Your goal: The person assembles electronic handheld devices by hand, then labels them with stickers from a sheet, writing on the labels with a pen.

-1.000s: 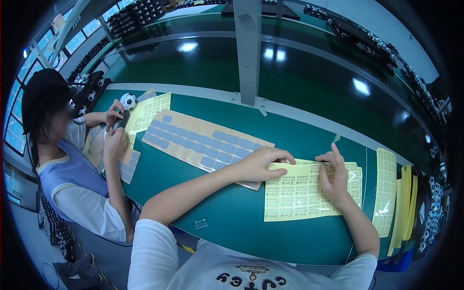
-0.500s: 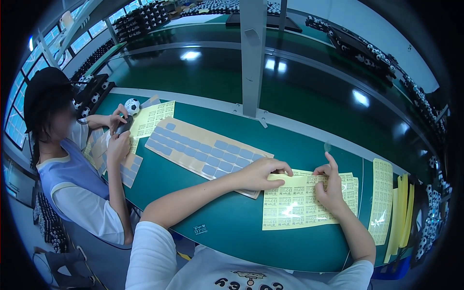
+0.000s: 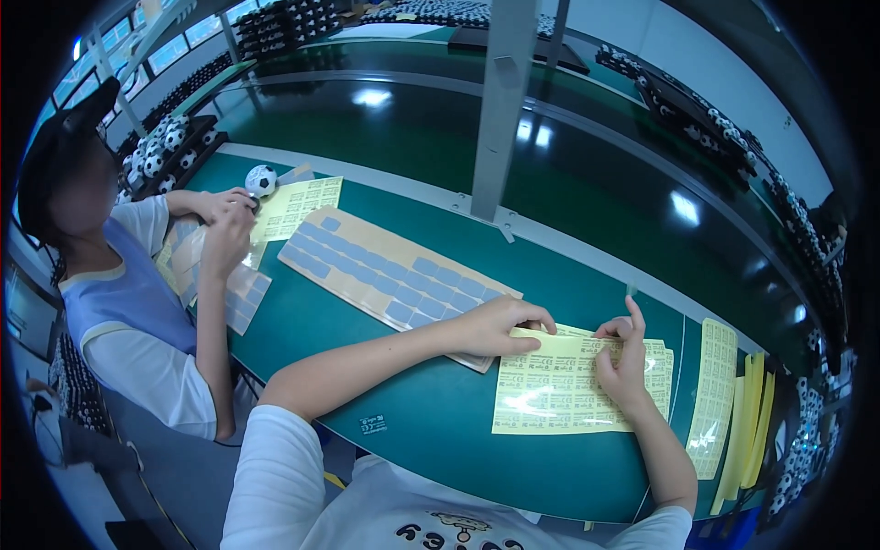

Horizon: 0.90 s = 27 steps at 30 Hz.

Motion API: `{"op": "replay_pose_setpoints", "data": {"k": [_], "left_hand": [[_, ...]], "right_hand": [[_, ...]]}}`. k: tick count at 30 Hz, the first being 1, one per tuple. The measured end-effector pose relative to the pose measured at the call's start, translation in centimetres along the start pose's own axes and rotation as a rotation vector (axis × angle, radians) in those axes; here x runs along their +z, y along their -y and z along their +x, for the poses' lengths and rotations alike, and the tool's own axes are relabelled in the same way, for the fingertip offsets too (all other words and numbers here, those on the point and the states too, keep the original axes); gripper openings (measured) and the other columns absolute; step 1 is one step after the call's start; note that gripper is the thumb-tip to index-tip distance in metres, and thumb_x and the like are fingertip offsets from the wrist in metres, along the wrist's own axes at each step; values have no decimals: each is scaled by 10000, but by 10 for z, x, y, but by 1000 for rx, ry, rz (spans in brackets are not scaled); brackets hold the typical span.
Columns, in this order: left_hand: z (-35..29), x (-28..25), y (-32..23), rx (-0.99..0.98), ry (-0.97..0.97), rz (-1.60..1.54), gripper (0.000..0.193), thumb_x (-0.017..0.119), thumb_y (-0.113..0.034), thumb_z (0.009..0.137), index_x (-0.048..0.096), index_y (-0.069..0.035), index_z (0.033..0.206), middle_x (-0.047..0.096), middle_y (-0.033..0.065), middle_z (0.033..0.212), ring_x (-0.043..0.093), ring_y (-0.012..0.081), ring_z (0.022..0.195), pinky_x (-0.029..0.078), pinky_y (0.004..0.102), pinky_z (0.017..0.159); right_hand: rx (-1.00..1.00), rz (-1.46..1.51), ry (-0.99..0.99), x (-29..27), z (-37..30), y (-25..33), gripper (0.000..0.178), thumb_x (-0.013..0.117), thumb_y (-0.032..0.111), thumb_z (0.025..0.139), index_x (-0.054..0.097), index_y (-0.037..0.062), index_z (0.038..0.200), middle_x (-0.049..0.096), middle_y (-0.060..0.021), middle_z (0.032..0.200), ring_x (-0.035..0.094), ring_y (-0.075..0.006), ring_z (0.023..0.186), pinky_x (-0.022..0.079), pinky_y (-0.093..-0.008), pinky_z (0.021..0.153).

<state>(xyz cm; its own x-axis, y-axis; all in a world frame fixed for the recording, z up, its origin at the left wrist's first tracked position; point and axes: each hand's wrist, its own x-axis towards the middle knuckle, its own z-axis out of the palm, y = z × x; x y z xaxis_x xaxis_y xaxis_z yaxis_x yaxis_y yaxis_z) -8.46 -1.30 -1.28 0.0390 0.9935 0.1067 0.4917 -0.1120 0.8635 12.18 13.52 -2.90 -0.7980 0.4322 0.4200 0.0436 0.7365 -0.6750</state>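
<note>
My left hand (image 3: 495,328) pinches the top left edge of a yellow sheet of clear printed stickers (image 3: 541,403), its thumb on the sheet's face. At the sheet's upper right, my right hand (image 3: 625,362) has its thumb and curled fingers closed on the sheet. Its index finger points up with a small clear sticker (image 3: 632,287) clinging to the tip. Another yellow sheet (image 3: 662,371) lies partly under the held one. Left of my hands lies a tan backing sheet with rows of blue-grey labels (image 3: 390,280), partly covered by my left forearm.
A co-worker (image 3: 128,284) works at the left beside a small football (image 3: 260,181) and another sticker sheet (image 3: 307,203). At right lie a yellow sheet (image 3: 713,394) and yellow strips (image 3: 752,431). A grey post (image 3: 502,119) rises from the far table edge; a loose clear sticker (image 3: 373,424) lies near the front.
The whole view has shifted slightly. My hands keep nearly the same hold. The co-worker's hands have come closer together, and the dark object in them is now mostly hidden.
</note>
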Motion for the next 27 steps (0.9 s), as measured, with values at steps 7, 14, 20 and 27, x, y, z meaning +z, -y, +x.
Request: {"op": "replay_pose_setpoints", "data": {"k": [7,14,20,27], "left_hand": [[0,6,14,100,-99,39,257,553,-109,752,616,-24,986,620,91,809,543,185,656,420,282,578],[-1,8,11,166,-58,57,228,547,-94,775,611,-14,979,621,88,790,529,186,632,418,290,610],[-2,7,9,119,-38,13,235,536,-98,785,606,-15,994,623,85,776,531,183,627,413,290,596],[-2,9,4,114,2,-10,242,520,-85,797,592,-17,1018,629,82,753,527,179,587,402,278,565]], "right_hand": [[-52,21,26,5,0,-5,734,417,-91,682,195,33,1371,511,-86,830,473,-166,719,393,-237,722],[54,31,-8,1,-4,-4,708,379,-101,688,230,28,1368,506,-82,812,457,-149,700,380,-226,683],[31,16,30,2,-2,-4,670,392,-101,722,247,28,1363,504,-81,809,453,-143,694,379,-227,666],[29,-21,29,1,-4,0,604,421,-70,787,256,35,1359,503,-83,810,453,-146,698,381,-233,672]]}}
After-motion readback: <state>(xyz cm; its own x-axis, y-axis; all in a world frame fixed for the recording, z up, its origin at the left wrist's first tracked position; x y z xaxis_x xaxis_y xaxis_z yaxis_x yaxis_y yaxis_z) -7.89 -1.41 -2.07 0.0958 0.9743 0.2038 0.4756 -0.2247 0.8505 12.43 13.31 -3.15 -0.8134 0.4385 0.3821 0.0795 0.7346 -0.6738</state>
